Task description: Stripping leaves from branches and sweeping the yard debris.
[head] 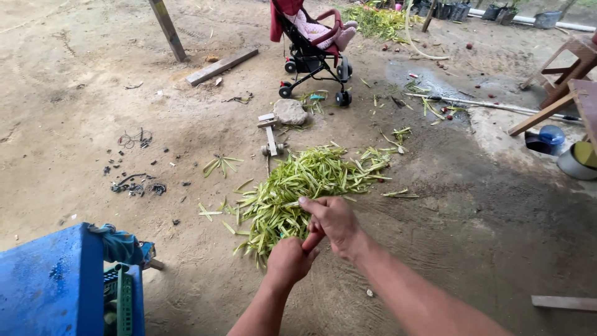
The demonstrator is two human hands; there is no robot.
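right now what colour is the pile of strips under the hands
Light green with pale yellowish parts, in the head view: pile of strips.

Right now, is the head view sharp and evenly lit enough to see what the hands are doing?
Head view: soft, even daylight, no glare or hard shadows; left hand and right hand are sharp over the green strip pile; wide-angle lens bends the edges; what they grip is hidden.

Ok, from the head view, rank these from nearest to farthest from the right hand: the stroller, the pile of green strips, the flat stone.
From the right hand:
1. Pile of green strips: directly under and just beyond the hand, touching it.
2. Flat stone: farther out on the dirt, slightly left.
3. Stroller: farthest, at the top of the view, behind the stone.
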